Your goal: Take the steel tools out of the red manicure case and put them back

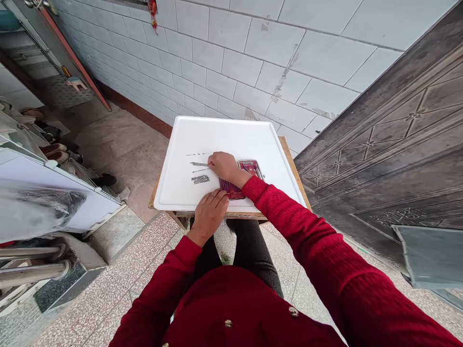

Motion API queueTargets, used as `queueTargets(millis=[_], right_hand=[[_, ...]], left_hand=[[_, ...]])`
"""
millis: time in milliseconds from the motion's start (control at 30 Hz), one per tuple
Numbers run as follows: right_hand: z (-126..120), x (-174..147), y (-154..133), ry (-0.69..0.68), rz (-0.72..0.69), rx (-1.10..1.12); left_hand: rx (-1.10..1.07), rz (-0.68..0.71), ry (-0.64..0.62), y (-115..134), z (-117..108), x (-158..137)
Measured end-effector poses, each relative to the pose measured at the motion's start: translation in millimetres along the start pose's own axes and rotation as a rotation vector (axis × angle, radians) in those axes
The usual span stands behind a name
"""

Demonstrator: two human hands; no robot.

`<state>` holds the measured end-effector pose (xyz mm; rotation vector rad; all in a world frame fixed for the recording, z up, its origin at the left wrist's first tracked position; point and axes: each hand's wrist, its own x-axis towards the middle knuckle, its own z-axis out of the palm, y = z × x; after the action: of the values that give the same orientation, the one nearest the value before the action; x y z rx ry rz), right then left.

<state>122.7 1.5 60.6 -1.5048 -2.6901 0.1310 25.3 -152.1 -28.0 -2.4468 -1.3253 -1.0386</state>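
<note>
A red manicure case (237,193) lies open on a white board (220,135), with slim tools in its slots. My left hand (211,211) holds the case at its near left corner, fingers over the edge. Reaching across the case, my right hand (224,166) has its fingertips pinched together at the right end of a thin metal tool (198,164). Another slim tool (195,154) lies beyond it, and a slender metal stick (200,170) just nearer to me. Nail clippers (200,180) lie side by side left of the case.
The board rests on a wooden table (287,149) against a tiled wall (238,62). A carved dark door (379,130) stands on the right. To the left are a white cabinet (54,193) and shoes (56,152). My legs are under the table's near edge.
</note>
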Motion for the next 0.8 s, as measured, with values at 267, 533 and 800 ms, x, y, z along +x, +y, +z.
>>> queueTargets(millis=[267,533,800], right_hand=[[-5,11,0,-0.09,-0.013,-0.063],[-4,0,-1,0.006,0.005,0.023],[-6,-4,-10,-0.061,-0.168,-0.048]], left_hand=[[0.021,-0.005,-0.004,1,-1,0],[0.046,0.001,0.015,2,-3,2],[0.043,-0.006,0.029,2,0,0]])
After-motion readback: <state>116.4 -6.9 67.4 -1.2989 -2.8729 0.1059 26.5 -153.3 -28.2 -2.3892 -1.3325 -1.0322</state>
